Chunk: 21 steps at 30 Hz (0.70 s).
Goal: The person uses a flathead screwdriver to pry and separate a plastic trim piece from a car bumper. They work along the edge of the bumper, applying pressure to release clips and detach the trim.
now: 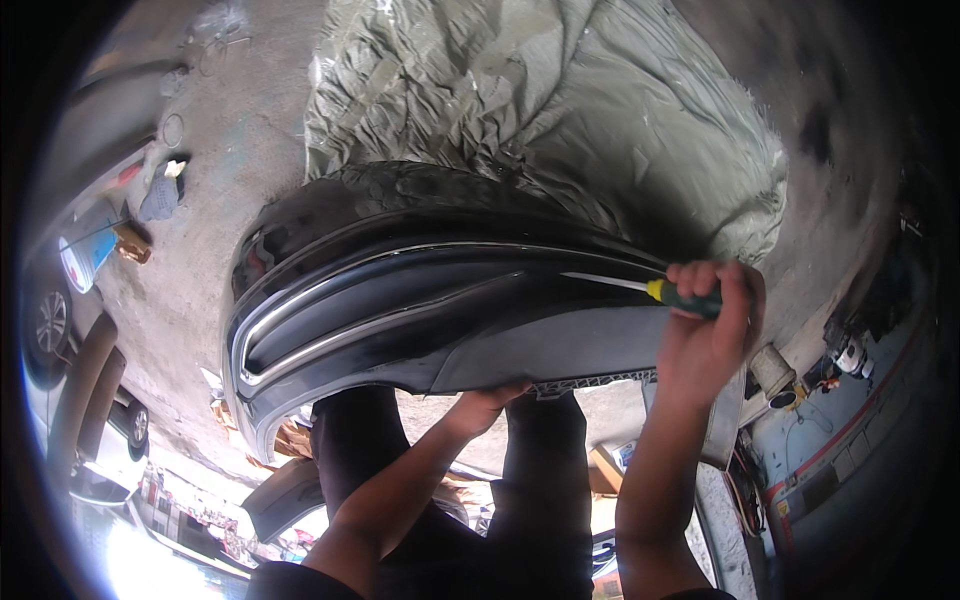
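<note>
A black car bumper [560, 340] with curved chrome trim [400, 254] lies across the view in front of my legs. My right hand [712, 330] is wrapped round the green and yellow handle of a screwdriver [655, 290]. The metal shaft points left over the bumper's dark recessed panel; whether its tip touches the surface I cannot tell. At the bumper's near edge, beside a lattice strip [592, 382], my left hand [482, 412] grips the rim, with most of its fingers hidden underneath.
A crumpled grey-green sheet [640, 130] covers the floor beyond the bumper. To the left stand a blue and white bucket [88, 255] and parked cars [50, 325]. Rightward are a canister [772, 375] and a spray gun-like tool [850, 355]. My legs [545, 460] are close behind the bumper.
</note>
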Each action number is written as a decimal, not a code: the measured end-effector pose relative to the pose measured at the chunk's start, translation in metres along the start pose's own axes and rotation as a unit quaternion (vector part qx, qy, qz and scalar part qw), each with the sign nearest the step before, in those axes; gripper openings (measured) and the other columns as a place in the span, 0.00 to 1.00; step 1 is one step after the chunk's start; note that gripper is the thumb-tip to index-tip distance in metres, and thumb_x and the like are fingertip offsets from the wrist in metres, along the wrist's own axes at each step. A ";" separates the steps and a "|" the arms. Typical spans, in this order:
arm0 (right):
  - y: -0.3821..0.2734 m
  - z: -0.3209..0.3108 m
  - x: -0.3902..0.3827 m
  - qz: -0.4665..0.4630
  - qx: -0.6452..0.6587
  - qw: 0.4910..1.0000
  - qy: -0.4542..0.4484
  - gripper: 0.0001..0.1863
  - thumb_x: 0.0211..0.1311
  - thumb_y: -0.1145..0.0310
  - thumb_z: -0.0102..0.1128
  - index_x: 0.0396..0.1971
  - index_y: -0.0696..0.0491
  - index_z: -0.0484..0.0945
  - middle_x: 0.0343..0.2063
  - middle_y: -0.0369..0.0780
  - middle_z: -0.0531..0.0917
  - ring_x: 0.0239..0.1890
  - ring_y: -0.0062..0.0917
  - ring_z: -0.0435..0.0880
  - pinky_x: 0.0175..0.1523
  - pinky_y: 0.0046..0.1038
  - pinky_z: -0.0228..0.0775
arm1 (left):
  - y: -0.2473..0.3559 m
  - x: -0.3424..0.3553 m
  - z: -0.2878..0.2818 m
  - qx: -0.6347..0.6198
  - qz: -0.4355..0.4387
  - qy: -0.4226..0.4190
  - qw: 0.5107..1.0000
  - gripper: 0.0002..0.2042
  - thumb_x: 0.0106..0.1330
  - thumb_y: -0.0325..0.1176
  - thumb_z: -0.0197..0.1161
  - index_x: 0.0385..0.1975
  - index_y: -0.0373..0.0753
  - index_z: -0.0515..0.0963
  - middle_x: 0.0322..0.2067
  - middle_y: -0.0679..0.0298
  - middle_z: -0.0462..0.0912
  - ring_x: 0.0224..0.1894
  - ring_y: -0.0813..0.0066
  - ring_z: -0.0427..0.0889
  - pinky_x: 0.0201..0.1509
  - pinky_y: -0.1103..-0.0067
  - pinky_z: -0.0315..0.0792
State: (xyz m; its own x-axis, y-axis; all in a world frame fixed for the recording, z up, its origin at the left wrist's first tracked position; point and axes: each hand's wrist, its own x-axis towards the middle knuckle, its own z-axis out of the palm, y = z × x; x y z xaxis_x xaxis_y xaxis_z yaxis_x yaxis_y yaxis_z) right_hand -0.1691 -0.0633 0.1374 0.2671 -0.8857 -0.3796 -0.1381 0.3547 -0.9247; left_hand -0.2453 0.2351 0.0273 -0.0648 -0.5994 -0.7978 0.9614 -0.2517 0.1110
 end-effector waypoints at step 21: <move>0.114 0.042 0.155 0.297 -0.175 0.936 -0.079 0.13 0.68 0.66 0.64 0.36 0.59 0.73 0.28 0.41 0.77 0.27 0.28 0.80 0.37 0.38 0.85 | -0.009 -0.001 -0.007 -0.054 -0.010 0.015 0.998 0.18 0.67 0.24 0.69 0.56 0.38 0.78 0.52 0.65 0.80 0.59 0.69 0.76 0.68 0.72 0.65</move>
State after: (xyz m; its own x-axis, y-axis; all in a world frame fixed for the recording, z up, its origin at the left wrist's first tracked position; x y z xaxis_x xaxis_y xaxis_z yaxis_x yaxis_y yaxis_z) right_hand -0.1037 -0.1471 -0.0280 0.1784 -0.4987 -0.8482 -0.6026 0.6261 -0.4948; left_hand -0.2520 0.2428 0.0229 -0.0787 -0.5721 -0.8164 0.9834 -0.1791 0.0307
